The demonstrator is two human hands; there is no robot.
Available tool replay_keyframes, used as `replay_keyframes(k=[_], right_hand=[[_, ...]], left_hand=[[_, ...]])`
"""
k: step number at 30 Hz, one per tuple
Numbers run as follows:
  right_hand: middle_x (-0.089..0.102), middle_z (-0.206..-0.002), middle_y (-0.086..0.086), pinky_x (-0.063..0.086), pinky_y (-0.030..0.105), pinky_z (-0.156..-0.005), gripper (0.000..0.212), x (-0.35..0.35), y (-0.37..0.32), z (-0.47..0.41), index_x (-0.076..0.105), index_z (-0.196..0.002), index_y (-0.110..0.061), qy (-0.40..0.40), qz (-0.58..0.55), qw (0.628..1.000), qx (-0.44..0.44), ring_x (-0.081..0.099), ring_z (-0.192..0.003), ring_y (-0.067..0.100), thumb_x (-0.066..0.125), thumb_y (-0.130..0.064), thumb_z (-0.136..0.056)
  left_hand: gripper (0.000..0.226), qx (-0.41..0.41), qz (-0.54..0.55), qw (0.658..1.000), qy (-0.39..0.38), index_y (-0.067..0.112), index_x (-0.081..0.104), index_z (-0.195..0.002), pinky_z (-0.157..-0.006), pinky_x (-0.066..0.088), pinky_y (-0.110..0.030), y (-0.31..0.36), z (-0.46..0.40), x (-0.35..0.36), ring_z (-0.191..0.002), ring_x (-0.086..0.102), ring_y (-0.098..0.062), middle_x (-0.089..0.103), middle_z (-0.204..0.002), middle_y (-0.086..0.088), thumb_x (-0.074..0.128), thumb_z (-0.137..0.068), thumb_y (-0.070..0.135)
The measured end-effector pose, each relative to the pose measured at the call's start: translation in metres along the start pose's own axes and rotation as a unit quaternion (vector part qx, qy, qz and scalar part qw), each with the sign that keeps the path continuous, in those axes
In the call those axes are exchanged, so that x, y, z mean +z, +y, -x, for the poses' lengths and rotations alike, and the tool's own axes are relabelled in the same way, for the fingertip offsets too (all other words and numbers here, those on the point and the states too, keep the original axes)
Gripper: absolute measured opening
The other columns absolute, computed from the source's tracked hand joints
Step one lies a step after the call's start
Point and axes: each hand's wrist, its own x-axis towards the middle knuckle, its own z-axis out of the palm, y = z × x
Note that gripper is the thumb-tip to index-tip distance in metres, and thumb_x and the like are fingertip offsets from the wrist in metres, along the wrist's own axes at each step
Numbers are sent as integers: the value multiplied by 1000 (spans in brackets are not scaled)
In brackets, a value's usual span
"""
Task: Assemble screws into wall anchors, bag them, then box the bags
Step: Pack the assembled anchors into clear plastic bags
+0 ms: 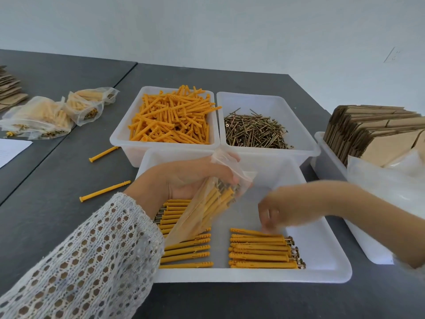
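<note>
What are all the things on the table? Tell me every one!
Anchor bin: one, white, full of orange anchors, back left.
Screw bin: one, white, brassy screws, back right.
Tray: one, white, two rows of assembled anchors, front.
Loose anchors: two, orange, on the grey table.
Filled bags: several, clear, far left.
Flat cardboard: a stack, brown, right bin.
Paper: one, white, left edge.
Bag: one, clear, part-filled, in left hand.
Right hand: blurred, over the right row.

Head view, single camera | worn on the person's head, facing forward and down | close over left hand (195, 178) and right hand (282, 210) above the near tray (322, 249) | two bins just beyond the hands, wall behind | wide angle, edges curved | no second view to share.
</note>
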Motion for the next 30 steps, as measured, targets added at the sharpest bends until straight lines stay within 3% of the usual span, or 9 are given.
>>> replay_keyframes(k=[3,10,15,20,24,27,30], right_hand=[[64,-98,2,45,24,-69,33,27,-3,-8,60,-108,-16,13,41,999,-6,56,-80,14,55,-46,-96],[57,-89,-5,42,21,-69,14,28,4,-13,58,-98,-19,45,38,998,-33,53,-79,13,55,-33,-99],[55,-83,0,38,20,-58,14,35,1,-18,62,-102,-12,62,100,993,-12,51,-70,15,49,-15,-97],[55,-89,-1,46,24,-69,17,38,-2,-18,60,-107,-16,73,99,992,-3,57,-80,17,45,-20,-101],[56,-85,-2,45,22,-65,13,32,1,-10,52,-106,-22,102,83,991,-14,55,-74,12,39,-25,-105],[53,-79,-5,41,19,-59,15,9,7,5,50,-97,-27,122,86,989,-4,50,-67,8,38,-20,-104],[50,-75,-6,39,23,-60,26,-23,15,21,49,-87,-28,151,107,982,37,46,-64,10,37,-9,-100]], left_hand=[[53,8,0,1000,-3,21,49,-119,-79,55,-39,0,0,0,-104,53,-34,53,-125,-23,64,-70,5],[54,4,1,1000,-3,20,48,-119,-84,51,-42,0,-1,0,-105,51,-34,51,-123,-23,63,-70,5],[52,5,2,1000,-3,21,49,-118,-80,55,-40,-1,-1,-1,-105,52,-34,52,-124,-22,63,-70,5],[51,4,0,1000,-9,21,49,-117,-82,53,-42,-1,-1,-1,-105,53,-35,52,-124,-22,63,-70,6],[48,5,0,1000,-16,23,51,-115,-82,54,-41,-1,-1,-1,-105,54,-34,54,-123,-21,63,-71,6],[45,7,5,1000,-17,23,52,-111,-80,56,-39,0,-1,-1,-103,55,-32,55,-120,-19,64,-71,6],[50,7,5,1000,-18,23,56,-108,-76,57,-36,-1,-2,-2,-93,59,-27,62,-103,-11,73,-64,5]])
